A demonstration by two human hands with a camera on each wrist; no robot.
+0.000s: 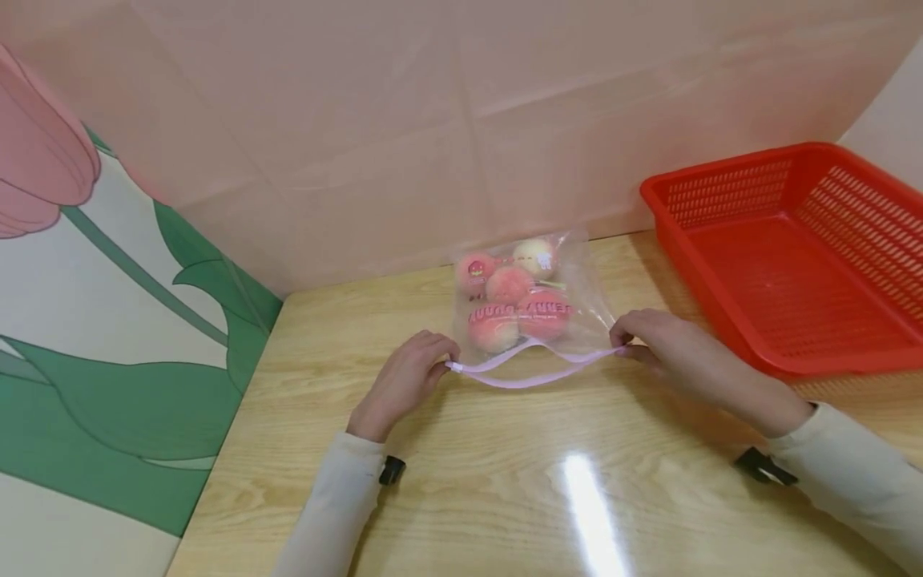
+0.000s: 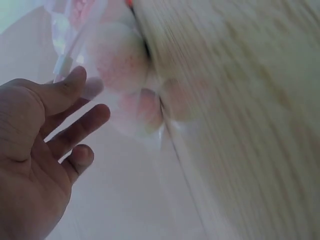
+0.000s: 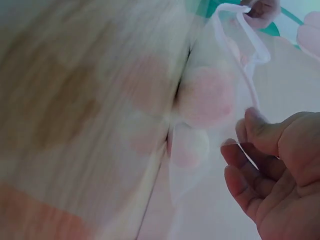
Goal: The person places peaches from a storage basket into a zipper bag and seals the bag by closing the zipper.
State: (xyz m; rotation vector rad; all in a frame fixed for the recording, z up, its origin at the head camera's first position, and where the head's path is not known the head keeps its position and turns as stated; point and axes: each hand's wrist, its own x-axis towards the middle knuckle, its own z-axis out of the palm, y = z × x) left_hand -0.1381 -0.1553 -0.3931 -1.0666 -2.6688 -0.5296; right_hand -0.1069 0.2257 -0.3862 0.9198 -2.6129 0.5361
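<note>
A clear zip bag (image 1: pixel 586 300) with pink print lies on the wooden table, its mouth towards me. Inside it are several round pink-and-cream peaches (image 1: pixel 544 316). The lilac zip strip (image 1: pixel 515 383) stands parted, its two edges bowed away from each other. My left hand (image 1: pixel 404 381) pinches the strip's left end between thumb and fingers, by a white slider (image 1: pixel 455 367). At the right end, my right hand (image 1: pixel 681 357) pinches the other corner of the mouth. In the left wrist view, peaches (image 2: pixel 120 57) show through the plastic; the right wrist view shows the mouth gaping between both hands.
A red plastic basket (image 1: pixel 710 300) with slotted sides stands on the table (image 1: pixel 461 481) at the right, close to my right forearm. Behind the table rises a pinkish covered wall (image 1: pixel 360 120). A panel painted with tulips (image 1: pixel 137 385) borders the left edge.
</note>
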